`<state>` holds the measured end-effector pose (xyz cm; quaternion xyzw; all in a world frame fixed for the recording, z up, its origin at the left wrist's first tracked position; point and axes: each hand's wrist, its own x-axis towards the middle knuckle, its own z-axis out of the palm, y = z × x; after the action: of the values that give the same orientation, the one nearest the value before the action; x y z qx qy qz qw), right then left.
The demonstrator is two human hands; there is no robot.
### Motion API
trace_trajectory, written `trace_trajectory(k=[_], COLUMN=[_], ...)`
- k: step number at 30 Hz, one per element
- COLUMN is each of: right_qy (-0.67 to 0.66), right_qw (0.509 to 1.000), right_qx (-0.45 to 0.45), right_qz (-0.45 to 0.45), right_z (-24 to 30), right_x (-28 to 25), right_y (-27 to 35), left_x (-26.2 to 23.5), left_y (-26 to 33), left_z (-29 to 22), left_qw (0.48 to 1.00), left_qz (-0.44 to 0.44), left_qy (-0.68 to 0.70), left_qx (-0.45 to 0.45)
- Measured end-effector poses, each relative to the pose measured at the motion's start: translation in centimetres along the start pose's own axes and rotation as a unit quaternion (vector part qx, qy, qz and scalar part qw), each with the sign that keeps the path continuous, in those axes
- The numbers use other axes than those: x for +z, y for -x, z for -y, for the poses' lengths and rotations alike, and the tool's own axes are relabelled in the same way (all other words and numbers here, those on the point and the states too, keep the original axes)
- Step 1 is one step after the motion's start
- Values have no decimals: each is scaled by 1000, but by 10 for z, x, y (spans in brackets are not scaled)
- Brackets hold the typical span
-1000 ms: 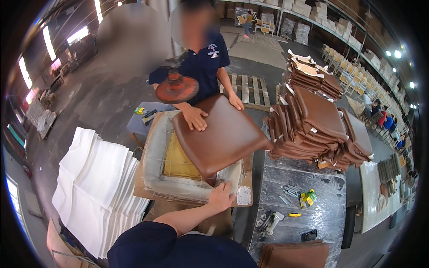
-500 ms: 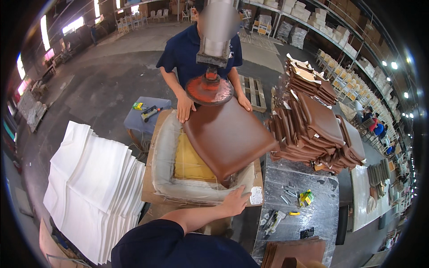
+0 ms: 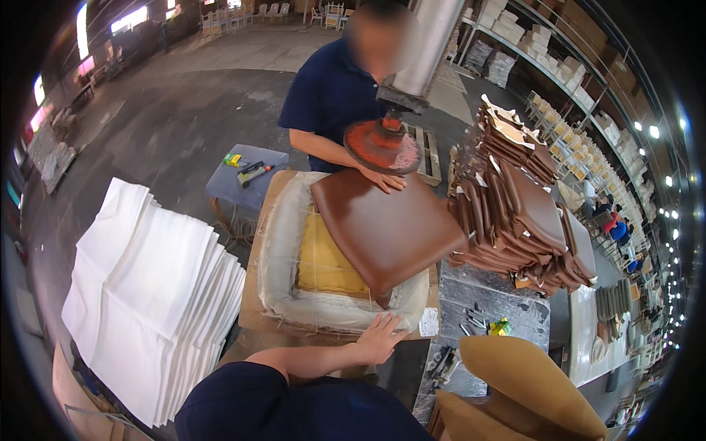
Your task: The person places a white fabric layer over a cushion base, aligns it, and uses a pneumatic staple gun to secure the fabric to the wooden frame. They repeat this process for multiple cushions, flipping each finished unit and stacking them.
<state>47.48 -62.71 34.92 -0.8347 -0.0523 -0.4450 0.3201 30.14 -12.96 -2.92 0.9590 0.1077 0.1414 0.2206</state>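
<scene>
Tan pad [image 3: 529,382] newly in view, long axis seemingly down-right

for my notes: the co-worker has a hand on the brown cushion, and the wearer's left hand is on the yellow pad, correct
Not quite: the head view shows the wearer's left hand at the near rim of the pale padded frame, not on the yellow pad. The co-worker's hand is on the brown cushion.

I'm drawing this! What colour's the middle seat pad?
The seat pad is brown; see head view.
</scene>
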Motion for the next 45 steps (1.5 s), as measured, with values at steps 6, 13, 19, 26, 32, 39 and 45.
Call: trace_trajectory(k=[6, 13, 19, 26, 32, 39, 45], right_qy=[-4, 22, 6, 30, 46, 40, 15], right_qw=[993, 991, 989, 988, 982, 990, 992], right_qx=[-118, -116, -121, -121, -147, -70, -29], right_qz=[24, 68, 83, 94, 107, 112, 121], right_z=[16, 30, 47, 62, 46, 43, 20], right_x=[45, 55, 59, 38, 34, 40, 41], right_y=[5, 22, 21, 29, 31, 47, 56], left_x=[-12, -65, -103, -103, -116, -94, -106], left_y=[-2, -34, -105, -122, -150, -175, -206], left_z=[28, 72, 126, 143, 127, 92, 89], left_qw=[971, 963, 946, 927, 935, 964, 945], left_qz=[-105, -157, 18, 77, 45, 98, 152], left_qy=[195, 133, 79, 98, 159, 63, 70], left_qx=[-86, -176, -313, -353, -314, -240, -281])
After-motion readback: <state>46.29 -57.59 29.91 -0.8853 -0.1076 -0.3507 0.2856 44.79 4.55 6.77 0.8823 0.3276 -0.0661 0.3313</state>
